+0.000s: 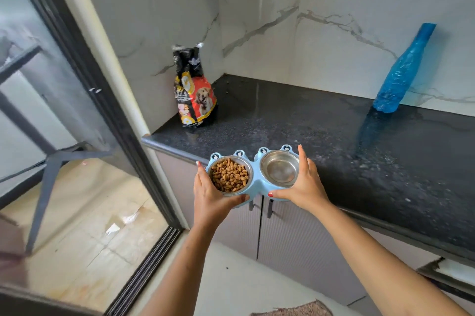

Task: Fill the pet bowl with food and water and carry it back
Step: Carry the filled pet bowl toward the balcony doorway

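While the bowl (pixel 255 179) is held at the counter (pixel 295 122) edge, a bag (pixel 194 89) and a bottle (pixel 403 68) stand farther back.

At far left is a glass door (pixel 64 109). The bag stands upright in the counter's left corner, by the wall. The left hand (pixel 209 194) grasps the bowl's left end, thumb on the near rim, fingers curled around the side. The bowl is in the air, just in front of the counter edge. Its left cup is full of kibble (pixel 229 174). The right cup (pixel 280 169) is shiny steel; whether it holds water I cannot tell. The right hand (pixel 303 184) grasps the right end, thumb on the near rim. The blue bottle stands by the wall, well apart.
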A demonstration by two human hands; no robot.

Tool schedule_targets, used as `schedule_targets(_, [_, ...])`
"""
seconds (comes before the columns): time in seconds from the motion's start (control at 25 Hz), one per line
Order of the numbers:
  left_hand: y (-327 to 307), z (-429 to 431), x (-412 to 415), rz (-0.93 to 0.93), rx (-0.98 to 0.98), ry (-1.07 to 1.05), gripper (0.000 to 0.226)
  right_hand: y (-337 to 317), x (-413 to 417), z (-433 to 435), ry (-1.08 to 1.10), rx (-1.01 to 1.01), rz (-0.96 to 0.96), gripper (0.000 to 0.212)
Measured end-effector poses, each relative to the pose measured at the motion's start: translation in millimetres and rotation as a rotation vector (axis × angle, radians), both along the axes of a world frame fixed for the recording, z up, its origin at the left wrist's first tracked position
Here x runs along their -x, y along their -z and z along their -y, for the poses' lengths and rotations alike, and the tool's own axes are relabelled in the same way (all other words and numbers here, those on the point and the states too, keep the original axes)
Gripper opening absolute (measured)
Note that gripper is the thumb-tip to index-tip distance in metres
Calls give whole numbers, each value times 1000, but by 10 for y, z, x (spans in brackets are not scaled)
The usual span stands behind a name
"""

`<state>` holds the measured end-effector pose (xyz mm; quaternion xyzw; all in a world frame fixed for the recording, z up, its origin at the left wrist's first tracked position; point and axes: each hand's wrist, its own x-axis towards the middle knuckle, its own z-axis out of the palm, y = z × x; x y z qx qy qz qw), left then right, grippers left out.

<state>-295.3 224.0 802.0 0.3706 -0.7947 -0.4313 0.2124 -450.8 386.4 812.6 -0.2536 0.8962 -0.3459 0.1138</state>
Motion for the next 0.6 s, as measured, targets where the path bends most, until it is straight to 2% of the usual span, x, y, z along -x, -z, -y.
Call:
schedule_targets(0.36, [-51, -301, -1060, 17, -1, -335, 145, -33, -609, 287, -318, -3, 12, 144])
schedule_targets(0.6, [-30, -434, -1597, 25, 13, -479, 144, 90, -1037, 477, -464, 60, 43, 142])
